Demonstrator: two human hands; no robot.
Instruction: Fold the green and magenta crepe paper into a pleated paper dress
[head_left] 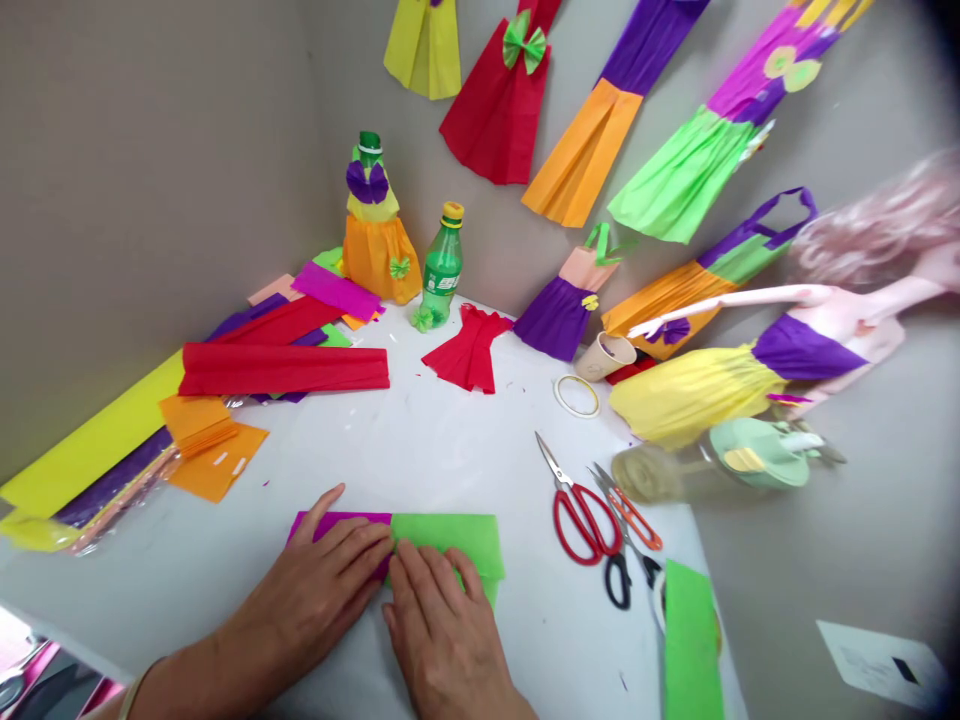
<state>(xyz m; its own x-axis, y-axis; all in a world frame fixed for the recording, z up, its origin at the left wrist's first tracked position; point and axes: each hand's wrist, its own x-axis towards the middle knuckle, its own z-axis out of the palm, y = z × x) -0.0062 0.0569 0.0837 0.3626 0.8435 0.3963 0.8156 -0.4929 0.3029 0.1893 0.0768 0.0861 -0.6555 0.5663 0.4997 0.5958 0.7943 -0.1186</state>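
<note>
Fingers outstretched, my left hand [319, 580] lies flat on a magenta piece of crepe paper [377, 518], covering much of it. Beside it, my right hand [442, 620] presses its fingers on a light green piece of crepe paper [476, 540]. The two pieces meet edge to edge under my fingertips; whether they overlap or are joined there is hidden. A lower layer of green shows beneath the right end. To the right lie red-handled scissors [577, 510], smaller black-handled scissors [618, 580] and an orange cutter [637, 518].
Folded red crepe paper [285, 369] and orange sheets [217, 460] lie left. A green bottle [442, 265], a red paper dress [470, 348], a tape roll [577, 396] and a paper cup [604, 356] stand behind. A doll [817, 340] and a green strip [691, 640] are right.
</note>
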